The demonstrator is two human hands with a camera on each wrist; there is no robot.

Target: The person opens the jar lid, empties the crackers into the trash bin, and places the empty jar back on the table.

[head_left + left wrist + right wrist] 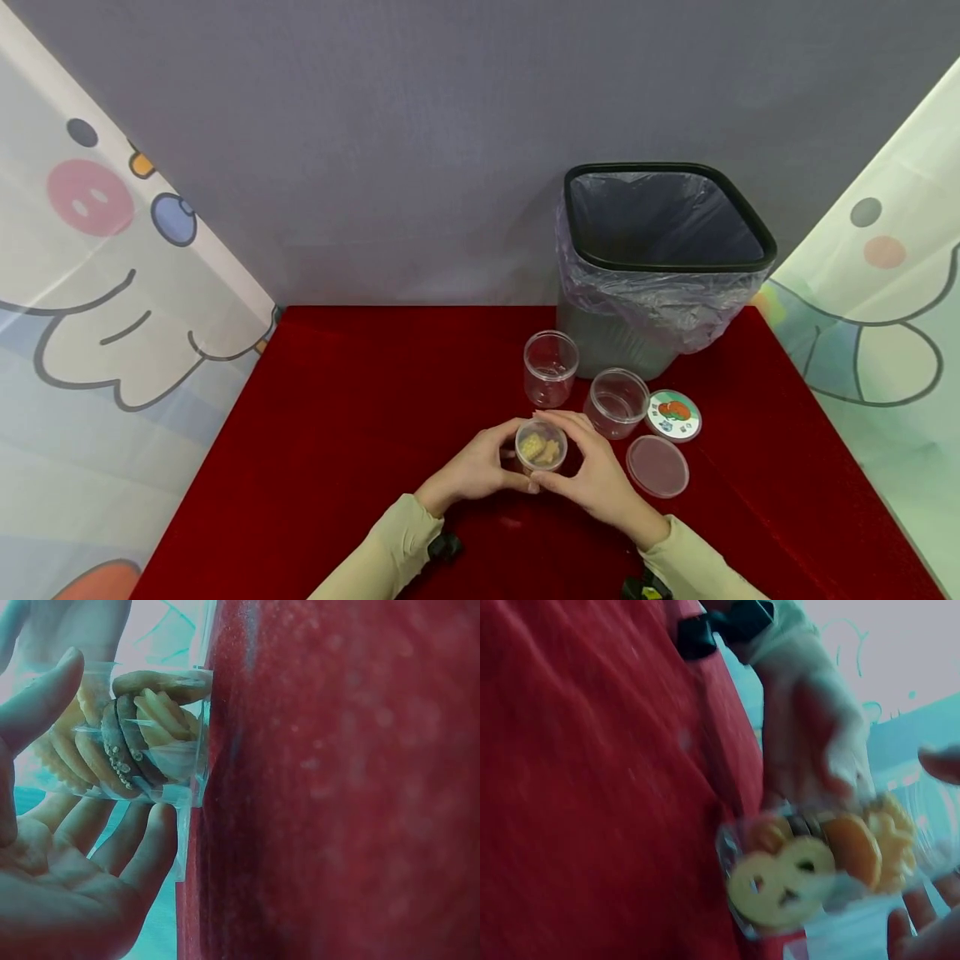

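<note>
A small clear plastic jar filled with cookies stands upright on the red table, between both hands. Through its side in the left wrist view show pale and dark cookies, and the right wrist view has a round cookie with cut-out holes. My left hand grips the jar from the left, thumb in front. From the right, my right hand curves round it near the rim, thumb at the near side and fingers at the far side.
Two clear jars without cookies stand behind and right of the hands. Right of them lie a lid with a printed picture and a translucent lid. A bag-lined bin stands at the back right, before a grey wall.
</note>
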